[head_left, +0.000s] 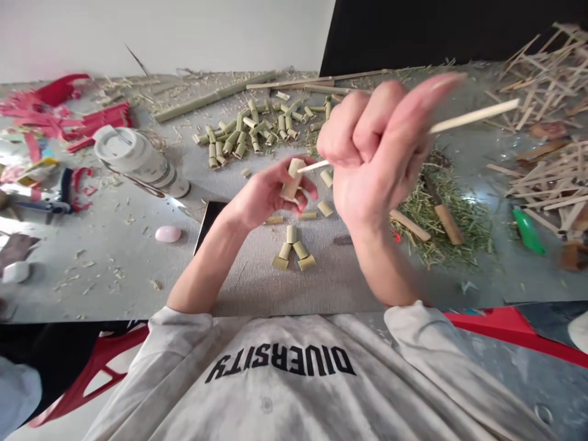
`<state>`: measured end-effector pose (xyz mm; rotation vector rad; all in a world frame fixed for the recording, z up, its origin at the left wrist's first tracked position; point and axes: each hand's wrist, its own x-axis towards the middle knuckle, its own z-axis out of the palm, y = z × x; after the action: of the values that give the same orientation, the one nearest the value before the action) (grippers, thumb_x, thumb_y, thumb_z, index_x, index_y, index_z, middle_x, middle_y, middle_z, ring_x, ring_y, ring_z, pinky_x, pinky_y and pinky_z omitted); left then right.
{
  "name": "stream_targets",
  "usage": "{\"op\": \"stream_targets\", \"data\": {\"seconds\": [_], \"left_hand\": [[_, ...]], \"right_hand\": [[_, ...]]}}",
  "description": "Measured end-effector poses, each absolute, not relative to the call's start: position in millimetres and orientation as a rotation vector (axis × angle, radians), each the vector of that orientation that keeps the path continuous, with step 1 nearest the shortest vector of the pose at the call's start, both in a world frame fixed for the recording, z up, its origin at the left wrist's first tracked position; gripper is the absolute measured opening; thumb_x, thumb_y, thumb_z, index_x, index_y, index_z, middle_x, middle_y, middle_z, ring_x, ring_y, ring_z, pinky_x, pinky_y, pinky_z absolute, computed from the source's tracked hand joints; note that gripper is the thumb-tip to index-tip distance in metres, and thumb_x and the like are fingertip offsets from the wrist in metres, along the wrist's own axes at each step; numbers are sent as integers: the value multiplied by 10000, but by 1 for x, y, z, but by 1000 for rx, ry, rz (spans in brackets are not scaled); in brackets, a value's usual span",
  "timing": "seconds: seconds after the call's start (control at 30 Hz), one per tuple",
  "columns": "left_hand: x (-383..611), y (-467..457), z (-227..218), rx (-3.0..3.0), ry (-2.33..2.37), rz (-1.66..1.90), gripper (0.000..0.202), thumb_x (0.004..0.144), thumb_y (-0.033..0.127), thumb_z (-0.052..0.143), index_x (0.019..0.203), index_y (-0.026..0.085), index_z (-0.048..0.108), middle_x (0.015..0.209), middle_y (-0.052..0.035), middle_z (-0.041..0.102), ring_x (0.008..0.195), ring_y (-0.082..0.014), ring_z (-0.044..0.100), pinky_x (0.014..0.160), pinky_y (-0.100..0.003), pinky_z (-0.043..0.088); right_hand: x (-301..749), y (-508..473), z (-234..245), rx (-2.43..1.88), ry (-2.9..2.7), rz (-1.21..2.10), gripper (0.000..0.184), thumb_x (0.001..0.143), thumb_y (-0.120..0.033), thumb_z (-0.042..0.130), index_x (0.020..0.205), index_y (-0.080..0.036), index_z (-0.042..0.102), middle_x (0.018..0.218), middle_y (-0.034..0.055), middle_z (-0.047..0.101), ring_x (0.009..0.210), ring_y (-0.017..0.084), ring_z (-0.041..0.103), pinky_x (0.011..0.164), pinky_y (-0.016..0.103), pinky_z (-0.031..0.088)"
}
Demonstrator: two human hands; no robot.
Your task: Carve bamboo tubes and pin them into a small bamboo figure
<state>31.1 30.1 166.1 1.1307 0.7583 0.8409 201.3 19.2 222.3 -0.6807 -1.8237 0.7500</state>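
Observation:
My left hand (264,195) holds a short green bamboo tube piece (293,177) above the grey table (138,269). My right hand (381,147) is raised close to the camera, fingers closed around a long thin bamboo stick (473,116). The stick's near tip (315,165) touches the top of the tube piece. Below the hands, three short tube pieces (293,251) lie joined in a Y shape. A few loose pieces (316,211) lie beside them.
A pile of short tube pieces (252,131) lies further back, with long bamboo poles (215,97). A white lidded bottle (138,160) lies left, near red scraps (68,116). Shavings and a knife (443,214) sit right, a stick heap (546,153) and green object (528,231) beyond. A phone (209,223) lies near my left wrist.

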Motion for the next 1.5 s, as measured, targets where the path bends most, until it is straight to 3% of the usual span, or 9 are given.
{"op": "stream_targets", "data": {"seconds": [0.1,0.2,0.4,0.5,0.73,0.97,1.17,1.33,1.5], "left_hand": [[31,31,166,794,613,750,389,1044,532,482,1014,186,656,640,-3,588,407,-110,471,402,-236,398],[40,28,165,677,617,815,537,1127,627,411,944,191,666,541,56,443,337,-57,304,349,-178,241],[58,22,163,586,663,996,574,1161,625,402,848,195,619,500,66,425,343,-53,293,358,-163,275],[63,20,159,603,700,1130,539,1165,577,456,811,193,588,516,68,413,370,-47,263,375,-172,249],[68,17,149,852,957,1435,593,1088,616,627,698,206,453,554,65,332,469,-59,277,442,-198,233],[60,14,150,1066,1024,1388,570,1069,664,625,746,216,485,560,60,390,488,-74,356,468,-211,296],[56,20,155,778,792,1190,464,1132,608,506,877,228,584,605,34,540,447,-90,456,402,-216,298],[56,23,157,622,776,1164,512,1119,680,485,888,234,584,506,80,342,379,-61,207,379,-224,184],[63,25,142,641,862,1456,451,1094,647,596,913,235,579,526,90,290,426,-47,192,424,-204,153]], "right_hand": [[203,20,229,-614,-1775,917,580,1045,-790,580,814,-259,622,817,41,574,851,232,669,669,363,590],[205,24,233,-528,-1669,1060,625,1065,-778,554,727,-252,542,713,6,487,709,193,603,604,334,538],[206,37,236,-203,-1416,1336,835,1108,-781,426,559,-203,177,549,-43,100,473,117,219,518,300,304],[199,40,233,-100,-1361,1386,886,1118,-776,389,545,-166,99,521,-45,16,488,109,59,530,316,209],[180,29,218,-235,-1338,1329,861,1059,-799,532,555,-198,175,516,-53,141,524,118,123,579,333,254],[186,24,225,-110,-1338,1255,720,1204,-499,408,611,-184,148,543,-53,57,479,113,45,534,302,228],[188,33,235,-345,-1315,1185,808,1115,-694,518,600,-205,133,557,-49,13,429,111,125,475,266,308],[186,40,228,-217,-1315,1287,874,1089,-741,540,586,-194,82,565,-59,-46,469,100,27,474,279,238],[169,30,216,-227,-1204,1250,895,1069,-666,654,599,-167,79,556,-59,-32,464,85,27,506,290,192]]}}
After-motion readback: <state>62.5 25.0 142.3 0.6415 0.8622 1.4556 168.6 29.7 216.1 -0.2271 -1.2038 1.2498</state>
